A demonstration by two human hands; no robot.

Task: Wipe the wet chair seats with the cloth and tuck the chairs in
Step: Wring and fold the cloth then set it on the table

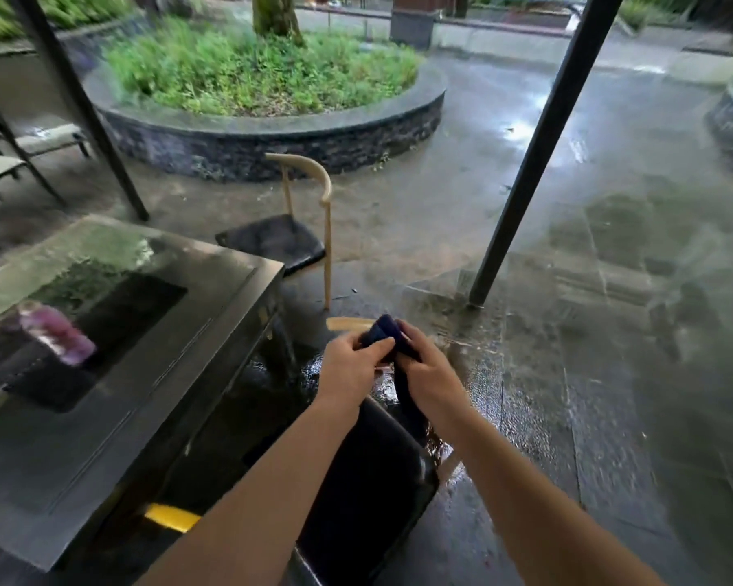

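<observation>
While both hands are bunching the cloth (388, 338) over the near chair (369, 480), the left hand (350, 367) is pinching a fold and the right hand (426, 372) is gripping the hanging tail. The seat below is looking wet and glossy by the table (153, 437) corner. Likely wringing or refolding: a flat pad should be wiping best. The far chair (278, 238) is standing out from the table's far edge, untucked.

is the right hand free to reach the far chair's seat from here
Probably not yet. The right hand and left hand both grip the dark cloth over the near chair. The far chair stands well beyond, past the table corner, though nothing blocks the floor between.
</observation>
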